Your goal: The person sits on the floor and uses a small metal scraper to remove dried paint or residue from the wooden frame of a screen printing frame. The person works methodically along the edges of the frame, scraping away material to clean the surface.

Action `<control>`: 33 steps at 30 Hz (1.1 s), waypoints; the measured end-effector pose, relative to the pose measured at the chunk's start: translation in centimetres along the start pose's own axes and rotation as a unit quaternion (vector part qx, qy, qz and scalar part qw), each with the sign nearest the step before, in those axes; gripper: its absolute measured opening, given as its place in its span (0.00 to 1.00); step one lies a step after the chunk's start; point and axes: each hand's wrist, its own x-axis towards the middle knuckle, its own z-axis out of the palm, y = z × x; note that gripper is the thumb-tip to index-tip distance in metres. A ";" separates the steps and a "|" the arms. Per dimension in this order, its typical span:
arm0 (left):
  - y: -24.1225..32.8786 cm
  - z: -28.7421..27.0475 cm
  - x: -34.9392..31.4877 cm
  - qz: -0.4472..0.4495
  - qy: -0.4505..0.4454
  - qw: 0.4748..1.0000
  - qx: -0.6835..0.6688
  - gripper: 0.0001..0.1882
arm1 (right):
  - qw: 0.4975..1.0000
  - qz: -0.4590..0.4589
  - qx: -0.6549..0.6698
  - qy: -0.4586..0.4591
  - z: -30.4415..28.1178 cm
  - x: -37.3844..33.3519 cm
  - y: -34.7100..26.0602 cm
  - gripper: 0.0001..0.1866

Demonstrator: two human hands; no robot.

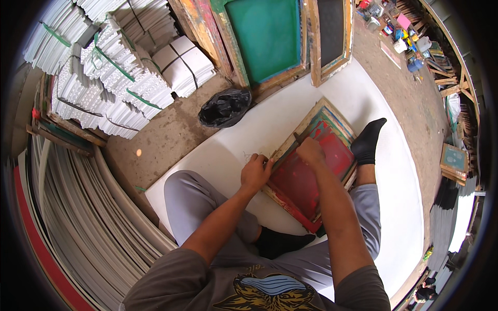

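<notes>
A wooden screen printing frame (311,171) with red mesh lies tilted across my lap area on the white sheet, between my legs. Its far part is stained green, blue and red. My left hand (255,172) is at the frame's left edge, fingers curled and thumb against the wood. My right hand (311,151) is closed over the far left part of the mesh. Out of its fist sticks a short dark tool (298,138), its tip near the frame's left bar; most of it is hidden, so its exact kind does not show.
I sit on a white sheet (399,207). Beyond it lean larger frames with green mesh (264,39) and dark mesh (330,28). A black plastic bag (224,108) lies beside tied stacks of white sheets (104,78). Boards (88,197) stand at left; cluttered containers (402,41) fill the far right.
</notes>
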 end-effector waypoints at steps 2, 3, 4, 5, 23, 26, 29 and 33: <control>0.0 0.2 -0.1 0.005 0.000 1.000 0.003 0.21 | 0.989 -0.062 -0.067 0.119 2.4 0.5 1.9 0.14; -0.3 0.2 0.0 0.006 0.003 1.000 0.006 0.21 | 0.992 -0.045 -0.058 0.105 2.6 0.2 1.6 0.15; -0.3 0.1 0.1 0.003 0.005 1.000 0.000 0.21 | 0.994 -0.028 -0.048 0.090 2.2 -0.5 1.0 0.16; -0.2 0.0 0.0 0.001 0.006 1.000 -0.007 0.21 | 0.996 -0.011 -0.038 0.076 2.0 -0.8 0.5 0.17; -3.0 -2.5 2.7 -0.251 -0.087 0.783 -0.563 0.16 | 0.940 -0.208 0.046 -0.266 4.3 -4.0 -3.7 0.21; -3.1 -2.2 2.5 -0.221 -0.014 0.846 -0.486 0.16 | 0.918 -0.207 0.142 -0.308 4.4 -4.1 -2.9 0.20; -4.9 -1.3 2.5 -0.165 0.038 0.903 -0.396 0.18 | 0.904 -0.133 0.199 -0.355 3.5 -4.8 -2.2 0.18; -2.9 -1.8 1.6 -0.107 0.081 0.989 -0.067 0.18 | 0.938 -0.076 0.212 -0.261 2.3 -4.0 0.5 0.19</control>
